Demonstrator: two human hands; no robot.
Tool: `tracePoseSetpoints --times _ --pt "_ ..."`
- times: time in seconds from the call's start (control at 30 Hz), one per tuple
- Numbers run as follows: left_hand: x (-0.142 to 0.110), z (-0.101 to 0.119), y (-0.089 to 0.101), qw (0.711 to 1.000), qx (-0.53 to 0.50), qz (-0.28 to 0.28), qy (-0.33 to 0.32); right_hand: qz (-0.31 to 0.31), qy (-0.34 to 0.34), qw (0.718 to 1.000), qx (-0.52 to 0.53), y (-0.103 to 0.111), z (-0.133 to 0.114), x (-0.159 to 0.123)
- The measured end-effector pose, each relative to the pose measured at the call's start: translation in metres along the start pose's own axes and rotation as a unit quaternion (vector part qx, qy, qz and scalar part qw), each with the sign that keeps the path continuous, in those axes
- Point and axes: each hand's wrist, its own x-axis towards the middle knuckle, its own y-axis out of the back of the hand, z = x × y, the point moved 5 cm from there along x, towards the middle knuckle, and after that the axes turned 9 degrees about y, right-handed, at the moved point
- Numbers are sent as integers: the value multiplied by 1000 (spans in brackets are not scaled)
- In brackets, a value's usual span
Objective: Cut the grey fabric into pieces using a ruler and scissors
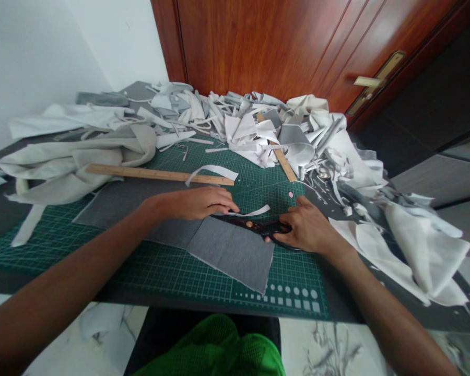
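Observation:
My right hand [307, 225] is closed round the handles of black fabric scissors [254, 224]. Their blades point left, along the far edge of a grey piece of cloth [229, 250] lying on the green cutting mat [203, 282]. Just beyond the blades, my left hand [207, 202] has its fingers together and bent down over the cloth's edge, pinching it; the thumb is mostly hidden. From beside those fingertips a narrow white strip [258, 211] curls to the right. More grey cloth stretches left under my left forearm.
A wooden ruler [160, 174] lies beyond my left hand, with a white strip [215, 169] across it. Another ruler [284, 162] sticks out of a heap of fabric scraps [254, 130]. Beige cloth [74, 156] is bunched at left, white pieces [426, 250] at right. A wooden door [258, 47] stands behind.

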Motion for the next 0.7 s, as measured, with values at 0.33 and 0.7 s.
tracePoseSetpoints --times 0.33,0.7 --pt "1 -4 0 1000 10 2 -2 10 1 1000 -21 -2 -2 0" --pt "-6 -31 37 949 127 278 78 53 -41 996 -55 11 22 -14"
